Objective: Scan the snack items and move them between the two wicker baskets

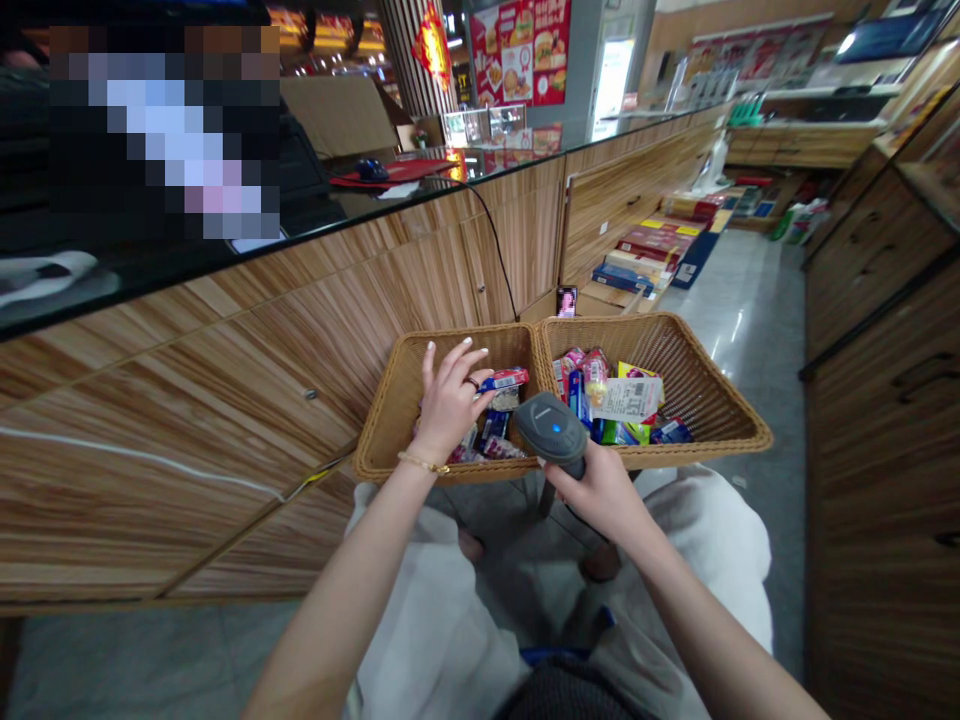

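My left hand [450, 395] is over the left wicker basket [382, 400], thumb and forefinger pinched on a small red-and-blue packet [508, 379]; the other fingers stretch out. Several small wrapped packets [495, 430] lie beneath it in that basket. My right hand [604, 490] is closed around the handle of a dark grey barcode scanner [551, 425], which has a small blue light on top. Its head is near the wall between the baskets. In the right wicker basket [705, 400] lie colourful packets [595, 370] and a white printed paper slip [628, 398].
A wood-grain counter [315, 330] with a glass top runs along the left. Boxes and books [645, 250] are stacked beyond the baskets. Wooden drawers [885, 400] line the right side. A phone [567, 301] stands behind the baskets. A black cable [495, 240] hangs from the counter.
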Demonstrator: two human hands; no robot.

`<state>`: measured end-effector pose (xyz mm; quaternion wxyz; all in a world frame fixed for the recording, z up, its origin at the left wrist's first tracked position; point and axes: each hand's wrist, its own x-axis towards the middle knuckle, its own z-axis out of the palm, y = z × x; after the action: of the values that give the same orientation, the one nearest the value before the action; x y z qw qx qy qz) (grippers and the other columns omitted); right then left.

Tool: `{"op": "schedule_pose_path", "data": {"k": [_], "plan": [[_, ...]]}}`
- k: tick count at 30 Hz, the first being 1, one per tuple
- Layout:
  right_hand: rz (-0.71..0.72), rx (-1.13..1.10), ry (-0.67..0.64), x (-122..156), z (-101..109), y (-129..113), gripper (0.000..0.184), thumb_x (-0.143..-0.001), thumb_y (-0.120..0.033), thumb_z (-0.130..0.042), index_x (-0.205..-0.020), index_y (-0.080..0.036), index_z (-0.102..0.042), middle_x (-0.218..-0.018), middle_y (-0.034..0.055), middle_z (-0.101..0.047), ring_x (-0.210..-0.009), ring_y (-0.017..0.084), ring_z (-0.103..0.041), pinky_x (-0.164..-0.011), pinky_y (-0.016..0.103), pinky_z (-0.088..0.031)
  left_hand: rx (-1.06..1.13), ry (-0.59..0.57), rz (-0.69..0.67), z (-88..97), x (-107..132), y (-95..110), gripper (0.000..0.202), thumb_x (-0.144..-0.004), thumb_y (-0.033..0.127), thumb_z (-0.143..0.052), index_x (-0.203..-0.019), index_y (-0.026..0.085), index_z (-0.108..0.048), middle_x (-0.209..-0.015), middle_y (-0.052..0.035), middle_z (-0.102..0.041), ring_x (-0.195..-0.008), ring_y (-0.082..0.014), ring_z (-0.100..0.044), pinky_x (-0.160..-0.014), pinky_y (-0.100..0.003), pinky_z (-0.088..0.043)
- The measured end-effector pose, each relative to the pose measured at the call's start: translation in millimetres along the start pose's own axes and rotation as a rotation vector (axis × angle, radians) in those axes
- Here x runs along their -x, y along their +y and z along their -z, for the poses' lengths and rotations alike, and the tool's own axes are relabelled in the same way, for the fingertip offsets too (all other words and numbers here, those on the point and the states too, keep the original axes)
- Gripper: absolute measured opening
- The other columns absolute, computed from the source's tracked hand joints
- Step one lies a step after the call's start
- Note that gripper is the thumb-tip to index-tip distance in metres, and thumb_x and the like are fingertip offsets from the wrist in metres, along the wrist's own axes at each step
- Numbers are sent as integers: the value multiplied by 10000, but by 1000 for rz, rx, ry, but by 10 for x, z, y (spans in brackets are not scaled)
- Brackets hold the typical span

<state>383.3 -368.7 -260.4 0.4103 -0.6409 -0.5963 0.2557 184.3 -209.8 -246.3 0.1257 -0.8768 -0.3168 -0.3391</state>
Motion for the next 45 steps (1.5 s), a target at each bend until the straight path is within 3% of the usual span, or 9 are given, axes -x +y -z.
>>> {"op": "schedule_pose_path", "data": {"k": [17,24,28,33,37,41,45], "plan": [[-9,-14,-7,13,29,-26,140,-820,-360,-583,-728,-259,-553,-571,50,-700,-690,311,-751,-660,334,-520,14,-49,30,11,-4,20,199,-895,264,-761,-1091,236,-746,-1343,-107,-698,-1416,-332,-536,-1269,-711,-197],[-28,-18,-4,78,33,49,129,-809,-344,-591,-715,-259,-563,-558,44,-696,-672,304,-744,-647,331,-513,36,-6,51,-1,-54,7,176,-899,278,-761,-1066,226,-742,-1332,-101,-700,-1402,-322,-545,-1276,-698,-191],[-33,-30,11,93,86,76,145,-806,-350,-586,-698,-259,-554,-551,36,-694,-653,296,-737,-661,337,-520,69,10,44,-34,-242,115,188,-901,300,-763,-1077,237,-742,-1340,-90,-691,-1413,-314,-526,-1282,-686,-173],[-43,-58,36,98,153,69,158,-799,-370,-578,-683,-266,-546,-544,32,-687,-684,301,-743,-671,338,-533,130,30,-40,-164,-641,431,229,-920,340,-745,-1129,249,-731,-1384,-73,-666,-1432,-293,-497,-1287,-656,-152],[-53,-64,62,121,172,74,149,-789,-366,-572,-682,-269,-537,-546,34,-688,-681,306,-742,-693,353,-540,156,-20,-104,-242,-827,597,396,-909,426,-745,-1275,287,-681,-1483,-73,-603,-1498,-299,-409,-1283,-653,-138],[-55,-58,68,134,175,100,144,-782,-367,-574,-681,-270,-541,-543,31,-683,-675,303,-738,-665,338,-526,112,-70,-67,-225,-753,465,403,-915,401,-741,-1291,273,-674,-1522,-89,-571,-1498,-317,-405,-1270,-646,-184],[-48,-51,54,130,166,110,152,-793,-370,-578,-688,-263,-554,-538,30,-681,-658,294,-731,-643,325,-513,55,-101,43,-143,-537,108,355,-925,336,-730,-1269,257,-691,-1497,-110,-589,-1467,-333,-443,-1264,-659,-191]]}}
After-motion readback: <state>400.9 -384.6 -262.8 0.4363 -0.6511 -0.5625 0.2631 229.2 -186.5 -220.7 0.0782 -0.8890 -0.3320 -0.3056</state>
